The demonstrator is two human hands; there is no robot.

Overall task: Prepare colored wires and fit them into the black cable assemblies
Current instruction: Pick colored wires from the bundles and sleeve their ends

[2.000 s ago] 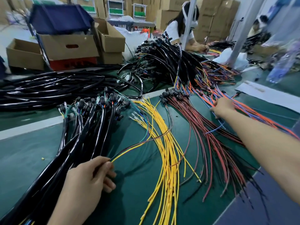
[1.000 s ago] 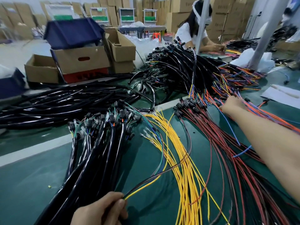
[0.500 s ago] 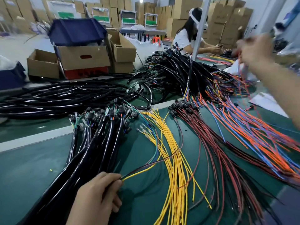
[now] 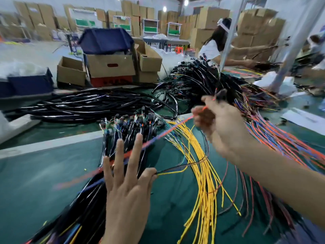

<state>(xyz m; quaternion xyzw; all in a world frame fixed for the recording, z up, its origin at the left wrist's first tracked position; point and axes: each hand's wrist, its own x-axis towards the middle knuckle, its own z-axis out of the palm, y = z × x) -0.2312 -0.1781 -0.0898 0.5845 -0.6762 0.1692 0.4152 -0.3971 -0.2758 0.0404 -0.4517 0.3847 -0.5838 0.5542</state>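
My left hand (image 4: 126,189) hovers over the bundle of black cable assemblies (image 4: 133,124). Three fingers are spread, while thumb and forefinger pinch a few thin yellow and dark wires (image 4: 173,170). My right hand (image 4: 225,125) is raised over the green table (image 4: 38,173) and grips an orange and blue wire (image 4: 158,136). That wire stretches, blurred, down to the left across my left hand's fingers. Yellow wires (image 4: 204,180) lie fanned between my hands. Red and dark wires (image 4: 253,196) run under my right forearm, and orange and blue wires (image 4: 284,140) lie beyond it.
A heap of black assemblies with coloured leads (image 4: 202,80) fills the back of the table, and loose black cables (image 4: 88,106) lie at the back left. Cardboard boxes (image 4: 110,66) stand behind. Another person (image 4: 212,48) works at the far side beside a metal post (image 4: 228,34).
My right hand came down from the upper right to the middle, drawing an orange and blue wire across toward my left hand. My left hand spread three fingers while still pinching the thin wires.
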